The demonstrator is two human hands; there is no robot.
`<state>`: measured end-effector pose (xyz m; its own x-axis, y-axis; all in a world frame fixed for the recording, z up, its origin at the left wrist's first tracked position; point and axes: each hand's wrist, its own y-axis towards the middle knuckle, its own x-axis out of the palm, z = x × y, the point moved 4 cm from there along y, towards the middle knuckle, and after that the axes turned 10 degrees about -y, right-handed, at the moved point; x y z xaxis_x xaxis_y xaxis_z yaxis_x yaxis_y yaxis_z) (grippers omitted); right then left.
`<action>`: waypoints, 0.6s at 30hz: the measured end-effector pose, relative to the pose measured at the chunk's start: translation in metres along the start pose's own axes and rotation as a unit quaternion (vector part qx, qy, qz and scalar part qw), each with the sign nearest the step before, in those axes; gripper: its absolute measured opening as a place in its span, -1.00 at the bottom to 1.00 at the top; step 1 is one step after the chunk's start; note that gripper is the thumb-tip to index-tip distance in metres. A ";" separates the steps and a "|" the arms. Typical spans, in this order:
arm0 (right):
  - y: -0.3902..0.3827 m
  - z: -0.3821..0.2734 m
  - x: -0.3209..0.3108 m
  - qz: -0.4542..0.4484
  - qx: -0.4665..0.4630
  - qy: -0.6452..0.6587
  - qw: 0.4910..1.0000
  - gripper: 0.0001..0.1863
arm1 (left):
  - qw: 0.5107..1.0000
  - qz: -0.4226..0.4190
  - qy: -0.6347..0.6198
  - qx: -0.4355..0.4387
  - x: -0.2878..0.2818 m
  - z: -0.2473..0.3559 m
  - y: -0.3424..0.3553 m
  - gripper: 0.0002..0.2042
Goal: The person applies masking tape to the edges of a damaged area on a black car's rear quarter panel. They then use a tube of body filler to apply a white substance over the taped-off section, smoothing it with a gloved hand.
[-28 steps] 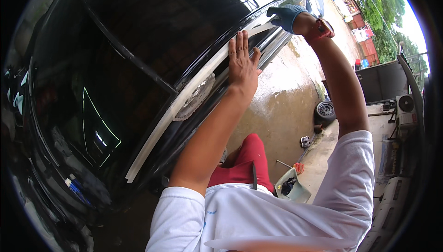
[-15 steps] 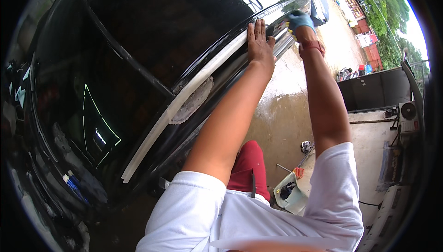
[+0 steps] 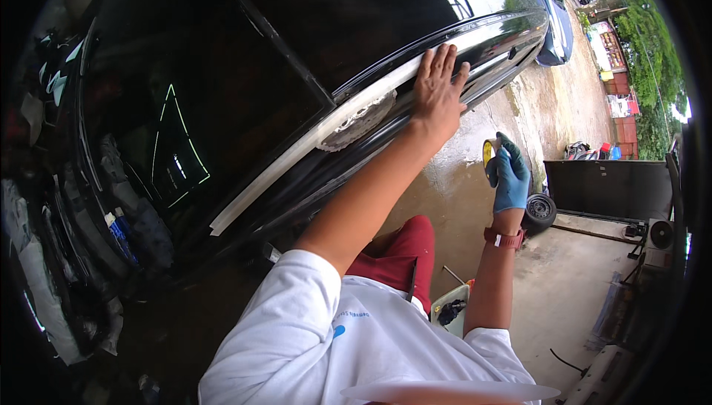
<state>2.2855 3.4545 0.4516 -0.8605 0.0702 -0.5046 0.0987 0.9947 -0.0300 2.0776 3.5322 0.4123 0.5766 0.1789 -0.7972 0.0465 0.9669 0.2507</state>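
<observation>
One black car (image 3: 297, 49) stood on my left, a pale tape strip (image 3: 297, 153) already laid along its flank beside a rough grey patch (image 3: 360, 124), which lay uncovered. My bare left hand (image 3: 439, 99) rested flat and open near the strip's far end, gripping nothing, while my blue-gloved right hand (image 3: 510, 175) was curled round a yellow tape roll (image 3: 487, 154), well apart from the car; how much remained, I couldn't tell.

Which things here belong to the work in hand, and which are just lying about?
Part of the work:
- black car
- pale strip, under the bare left hand
- yellow-sided roll, in the gloved right hand

Apparently just lying about:
- wheel on the floor
- pale container holding something dark
</observation>
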 end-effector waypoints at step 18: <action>-0.131 -0.101 0.178 -0.409 -0.222 -0.074 0.882 -0.02 | 0.740 0.208 -0.622 -0.152 -0.098 -0.109 -0.270 -0.76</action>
<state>2.0689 3.3440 0.4530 -0.4749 -0.6632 -0.5785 -0.7588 0.6416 -0.1126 1.9193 3.2730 0.3630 0.8027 0.3495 0.4832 -0.4223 0.9052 0.0468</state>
